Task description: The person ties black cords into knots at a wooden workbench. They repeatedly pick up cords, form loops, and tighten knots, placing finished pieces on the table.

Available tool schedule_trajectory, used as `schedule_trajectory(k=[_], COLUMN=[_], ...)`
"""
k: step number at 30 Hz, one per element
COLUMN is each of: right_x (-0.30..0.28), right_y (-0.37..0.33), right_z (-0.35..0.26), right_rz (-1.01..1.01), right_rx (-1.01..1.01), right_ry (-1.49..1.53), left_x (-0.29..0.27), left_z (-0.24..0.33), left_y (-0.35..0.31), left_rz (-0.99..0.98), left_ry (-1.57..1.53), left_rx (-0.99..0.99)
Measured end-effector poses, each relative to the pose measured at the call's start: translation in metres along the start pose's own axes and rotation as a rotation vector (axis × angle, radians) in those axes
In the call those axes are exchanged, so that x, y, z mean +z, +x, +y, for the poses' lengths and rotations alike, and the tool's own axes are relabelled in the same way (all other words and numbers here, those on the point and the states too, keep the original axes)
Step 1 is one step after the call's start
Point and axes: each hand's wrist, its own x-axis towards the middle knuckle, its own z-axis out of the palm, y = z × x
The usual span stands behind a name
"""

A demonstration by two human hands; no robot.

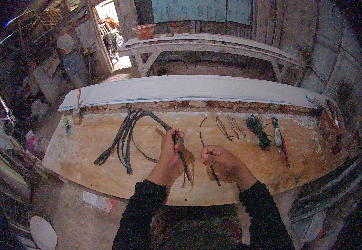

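My left hand [169, 157] is closed round long dark flat strips [124, 137], which look like rubber or leather. Most of them fan out to the left over the wooden tabletop [79, 148], one curving in an arc, and short ends stick out below the fist. A brownish thin piece also shows by this hand; I cannot tell what it is. My right hand [224, 161] pinches a single narrow dark strip [202, 132] between thumb and fingers. Its upper part runs away from me along the table, and its lower end points toward the near edge. The two hands are apart.
Right of my hands lie thin dark loops [223, 128], a bundle of dark cord [257, 130] and a slim red-ended tool [284, 146]. A brush [78, 106] stands at the far left. A white raised ledge [189, 89] borders the back; behind it is a bench [206, 43] with a clay-coloured bowl [144, 31].
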Motion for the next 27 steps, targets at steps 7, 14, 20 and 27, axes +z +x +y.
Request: schedule_trajectory(k=[7,14,20,27], right_x=[-0.034,-0.034,-0.051,-0.072], right_y=[0.033,0.03,0.04,0.042], right_z=[0.024,0.011,0.018,0.011], right_rz=[0.188,0.488,0.583,0.613], right_rx=[-0.217,-0.126,-0.263,-0.513], right_ry=[-0.223,-0.203,-0.324,-0.243], left_x=[-0.004,0.028,0.007,0.008], left_z=[0.007,0.011,0.004,0.005], left_y=[0.0,-0.028,-0.018,-0.014], left_rz=[-0.327,-0.21,-0.36,-0.354], left_ry=[-0.267,-0.184,-0.072,0.119], left_rx=[-0.196,-0.264,-0.251,-0.337])
